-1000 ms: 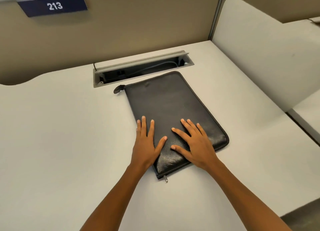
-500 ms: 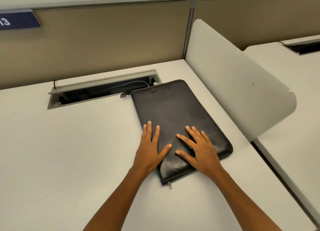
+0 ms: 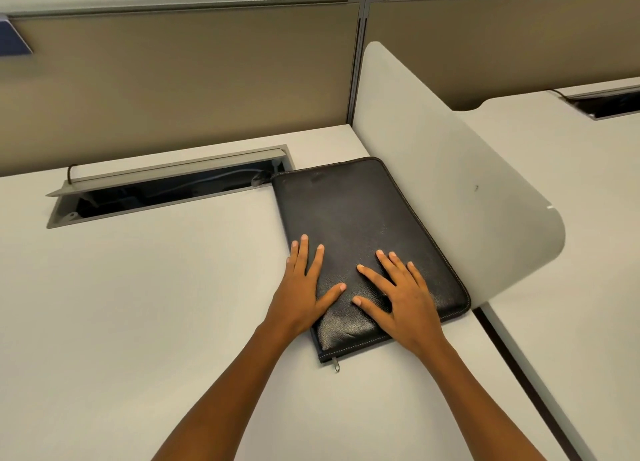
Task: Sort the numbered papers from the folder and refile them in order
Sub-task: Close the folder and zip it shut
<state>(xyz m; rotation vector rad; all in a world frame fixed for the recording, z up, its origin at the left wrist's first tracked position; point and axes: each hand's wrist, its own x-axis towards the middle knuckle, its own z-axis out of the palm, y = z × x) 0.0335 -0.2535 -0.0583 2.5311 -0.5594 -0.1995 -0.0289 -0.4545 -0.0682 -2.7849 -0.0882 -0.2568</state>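
On the pale grey desk top (image 3: 138, 322), toward its right side, lies the flat black leather zip folder (image 3: 363, 225), closed, its far corner close to the open cable tray (image 3: 166, 190) and its right edge just beside the curved white divider panel (image 3: 450, 183). No numbered papers are visible; they are judged to be inside. A small metal zipper pull (image 3: 336, 366) hangs at the near left corner.

Left hand (image 3: 304, 287): flat, fingers straight and spread, lying across the folder's left edge, partly on the desk, gripping nothing. Right hand (image 3: 401, 298): flat, fingers spread, pressing on the near half of the cover, gripping nothing.

Assessment: the step in hand is opening the folder. Recommended practice is to keep one palm down to steady the case while the other hand pinches the pull and runs it along the seam. Leather looks slick on this surface, so an unsteadied folder may slide toward the divider. Open fully before drawing sheets, to avoid creasing them.
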